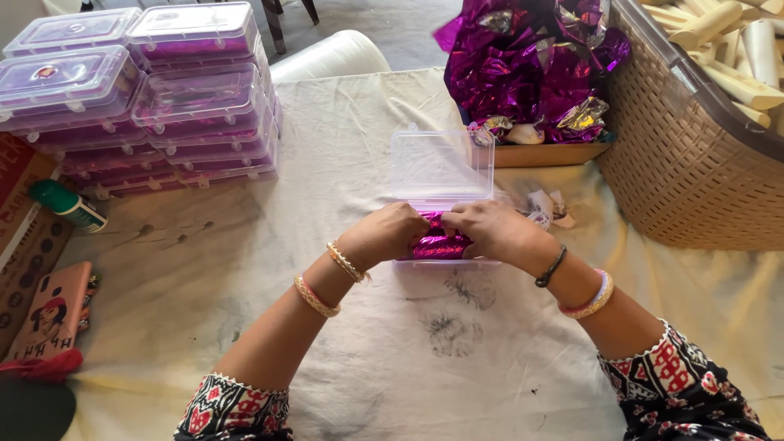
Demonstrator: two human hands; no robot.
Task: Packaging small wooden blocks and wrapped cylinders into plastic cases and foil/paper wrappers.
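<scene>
One head-worn camera looks steeply down, close over a cloth-covered table [392,359], facing forward across it.

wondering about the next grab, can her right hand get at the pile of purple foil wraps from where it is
Probably yes. The right hand rests on the open clear box, and the purple foil wraps lie just beyond it on the cloth-covered table. Only the box's raised lid stands nearby, left of a straight path.

Landmark: the open clear plastic box [441,175] under my hands.
Towards me: bare stained cream cloth [457,359], open room.
Left: cloth free, then stacked clear lidded boxes with purple contents [163,98] block.
Right: brown woven plastic basket [694,180] walls me off.
Behind: crumpled purple foil heap [531,65] crowds close.
</scene>
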